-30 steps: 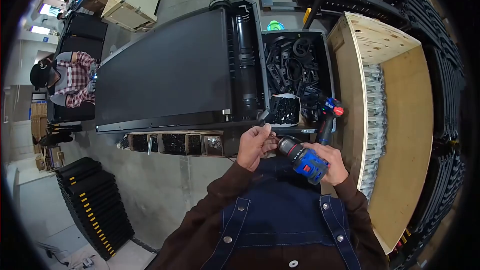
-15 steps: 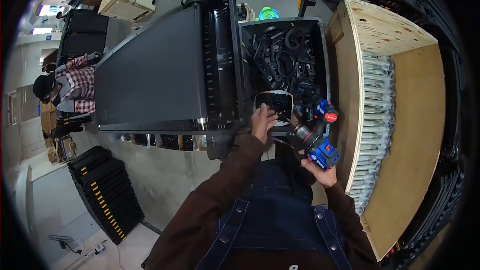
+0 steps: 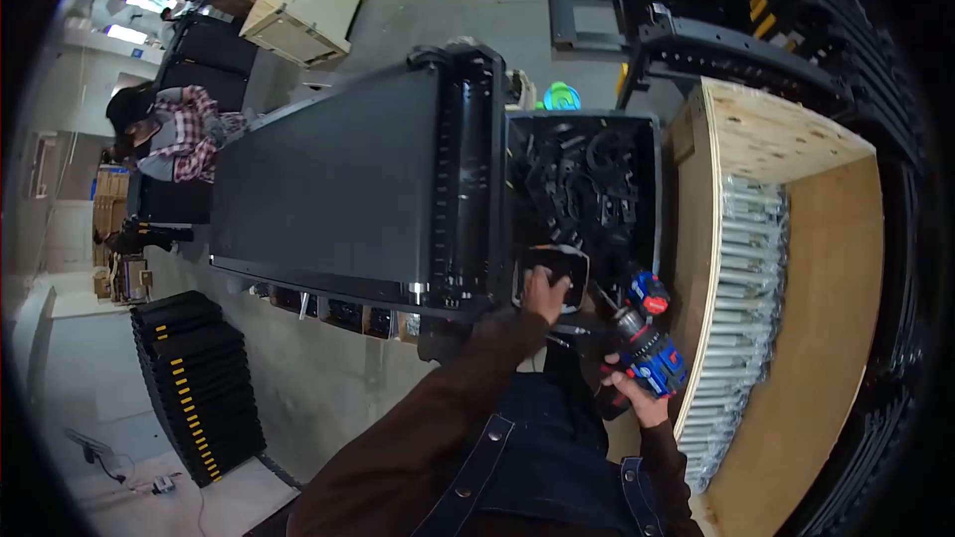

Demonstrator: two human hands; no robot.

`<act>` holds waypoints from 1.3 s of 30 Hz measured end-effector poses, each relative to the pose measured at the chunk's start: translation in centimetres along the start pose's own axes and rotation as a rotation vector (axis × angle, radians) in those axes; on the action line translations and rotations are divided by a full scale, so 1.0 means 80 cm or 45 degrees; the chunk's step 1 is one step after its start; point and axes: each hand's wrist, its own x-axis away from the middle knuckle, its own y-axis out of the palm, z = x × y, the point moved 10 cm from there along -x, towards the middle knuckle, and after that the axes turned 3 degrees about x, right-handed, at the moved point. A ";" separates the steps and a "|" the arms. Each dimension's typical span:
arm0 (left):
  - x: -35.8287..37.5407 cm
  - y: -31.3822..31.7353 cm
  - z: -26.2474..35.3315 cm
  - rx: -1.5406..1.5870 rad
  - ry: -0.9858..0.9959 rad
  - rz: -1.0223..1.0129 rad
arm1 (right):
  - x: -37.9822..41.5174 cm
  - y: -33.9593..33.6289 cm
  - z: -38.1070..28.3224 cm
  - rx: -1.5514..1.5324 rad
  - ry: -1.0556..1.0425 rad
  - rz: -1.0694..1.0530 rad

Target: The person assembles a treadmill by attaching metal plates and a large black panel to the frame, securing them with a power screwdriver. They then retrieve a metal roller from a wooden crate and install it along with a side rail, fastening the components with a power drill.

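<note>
My left hand (image 3: 544, 298) reaches into a small container (image 3: 585, 283) of small dark parts, too fine to name. Its thumb and fingers look apart, though the fingertips blend into the dark contents. In my right hand (image 3: 642, 403) is a blue and black cordless drill (image 3: 652, 363), gripped with its chuck and bit pointing up and left toward the container. Just beyond it, a second blue power tool (image 3: 647, 290) with a red end rests at the near right part of a black bin (image 3: 657, 174). That bin holds a heap of black parts (image 3: 582, 179).
A black treadmill-like deck (image 3: 328, 179) lies left of the bin. On the right stands a plywood crate (image 3: 831, 298) of wrapped metal tubes (image 3: 751, 278). A person in a checked shirt (image 3: 189, 134) is at the deck's far left end. Stacked black parts (image 3: 199, 378) stand lower left.
The camera view has shifted, so the surroundings appear lower. My left hand has dipped into the container with its fingers lower. The drill stays in my right hand, slightly farther from the container.
</note>
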 end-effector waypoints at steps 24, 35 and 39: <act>-0.230 -0.247 0.233 0.194 0.307 0.289 | -0.060 0.076 -0.136 -0.055 -0.321 0.138; -0.228 -0.251 0.205 0.312 0.541 0.342 | -0.205 0.184 -0.300 0.477 -0.377 -0.135; -0.227 -0.254 0.210 0.310 0.605 0.321 | -0.256 0.218 -0.330 0.519 -0.316 -0.247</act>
